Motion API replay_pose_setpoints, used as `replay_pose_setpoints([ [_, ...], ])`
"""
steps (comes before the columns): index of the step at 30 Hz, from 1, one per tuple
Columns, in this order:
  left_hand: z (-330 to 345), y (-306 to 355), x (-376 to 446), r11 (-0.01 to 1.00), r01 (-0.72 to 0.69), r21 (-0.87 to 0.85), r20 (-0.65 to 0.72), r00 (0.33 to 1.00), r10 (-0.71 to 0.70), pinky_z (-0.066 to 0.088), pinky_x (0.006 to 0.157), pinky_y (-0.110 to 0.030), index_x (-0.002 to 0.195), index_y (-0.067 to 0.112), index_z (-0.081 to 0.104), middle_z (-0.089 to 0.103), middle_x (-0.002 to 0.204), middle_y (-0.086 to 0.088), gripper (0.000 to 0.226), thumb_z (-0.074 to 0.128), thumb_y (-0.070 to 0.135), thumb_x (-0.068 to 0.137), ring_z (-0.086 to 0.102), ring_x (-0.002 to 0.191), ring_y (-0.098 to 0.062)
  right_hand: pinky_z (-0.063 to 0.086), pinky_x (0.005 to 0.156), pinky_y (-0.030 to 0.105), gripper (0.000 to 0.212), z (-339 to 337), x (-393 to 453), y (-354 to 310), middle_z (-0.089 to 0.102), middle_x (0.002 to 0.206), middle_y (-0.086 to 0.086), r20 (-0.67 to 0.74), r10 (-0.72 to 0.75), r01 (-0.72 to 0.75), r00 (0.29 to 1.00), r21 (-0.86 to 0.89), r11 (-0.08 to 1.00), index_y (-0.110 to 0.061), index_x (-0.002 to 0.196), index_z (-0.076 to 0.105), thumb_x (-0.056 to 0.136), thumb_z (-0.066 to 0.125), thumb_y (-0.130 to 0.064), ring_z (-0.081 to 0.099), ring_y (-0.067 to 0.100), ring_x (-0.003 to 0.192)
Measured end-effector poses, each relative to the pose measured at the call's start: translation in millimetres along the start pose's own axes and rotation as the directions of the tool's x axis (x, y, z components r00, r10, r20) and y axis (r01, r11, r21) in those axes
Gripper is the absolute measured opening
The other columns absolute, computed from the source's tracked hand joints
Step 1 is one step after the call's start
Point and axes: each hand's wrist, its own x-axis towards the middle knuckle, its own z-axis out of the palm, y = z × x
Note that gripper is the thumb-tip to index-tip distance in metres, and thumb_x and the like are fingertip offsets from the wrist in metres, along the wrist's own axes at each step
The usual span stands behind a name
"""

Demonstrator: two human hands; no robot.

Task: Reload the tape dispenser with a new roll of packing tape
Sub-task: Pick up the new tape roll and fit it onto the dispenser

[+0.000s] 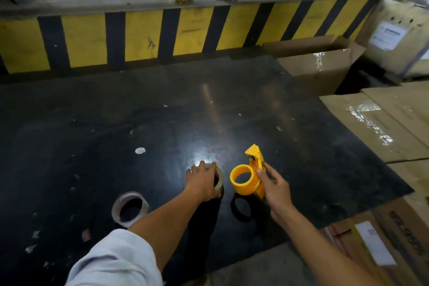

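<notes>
Yellow-and-black hazard stripes run along the low wall behind a dark, glossy surface, with brown cardboard boxes stacked at its right. On it, the left hand lies over a clear roll of packing tape, fingers curled round its rim. Just beside it, the right hand pinches the yellow plastic tape dispenser, whose round hub is bare. Nearer the person, a second tape roll rests alone by the pale sleeve.

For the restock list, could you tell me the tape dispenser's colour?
Yellow: the tape dispenser shows clearly in the head view.
</notes>
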Motion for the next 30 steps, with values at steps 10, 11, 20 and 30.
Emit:
replay_pose_setpoints([
  [10,-35,-21,-38,0.980,-0.070,-0.185,-0.195,0.980,0.033,0.031,0.115,-0.050,0.152,0.032,0.035,0.042,0.153,-0.010,0.089,0.068,0.063,0.076,0.046,0.136,-0.037,0.052,0.085,0.031,0.043,24,-3,18,0.067,0.123,0.010,0.051,0.014,-0.010,0.999,-0.077,0.997,-0.024,0.138,0.056,0.095,0.062,-0.027,0.063,0.023,0.112],
  [11,-41,-21,-45,0.975,-0.088,-0.202,-0.195,0.980,0.048,0.030,0.116,-0.049,0.153,0.032,0.034,0.041,0.154,-0.009,0.094,0.070,0.064,0.073,0.045,0.137,-0.036,0.053,0.089,0.034,0.043,29,-4,19,0.067,0.124,0.011,0.060,0.011,-0.006,0.998,-0.090,0.996,-0.026,0.137,0.057,0.094,0.063,-0.029,0.063,0.024,0.113],
  [20,-54,-39,-76,0.969,-0.139,-0.202,-0.197,0.975,0.099,0.024,0.120,-0.043,0.156,0.035,0.031,0.036,0.159,-0.005,0.100,0.075,0.061,0.070,0.040,0.143,-0.030,0.055,0.098,0.043,0.043,74,-24,10,0.069,0.124,0.007,0.198,-0.078,0.107,0.977,-0.137,0.985,-0.024,0.136,0.058,0.094,0.064,-0.024,0.067,0.019,0.108],
  [30,-59,-44,-89,0.976,-0.166,-0.140,-0.207,0.969,0.135,0.029,0.119,-0.047,0.155,0.037,0.027,0.040,0.155,-0.004,0.103,0.067,0.070,0.066,0.044,0.139,-0.032,0.057,0.071,0.014,0.038,88,-41,6,0.073,0.102,-0.007,0.296,-0.075,0.095,0.952,-0.052,0.994,-0.029,0.135,0.056,0.099,0.054,-0.017,0.071,-0.006,0.083],
])
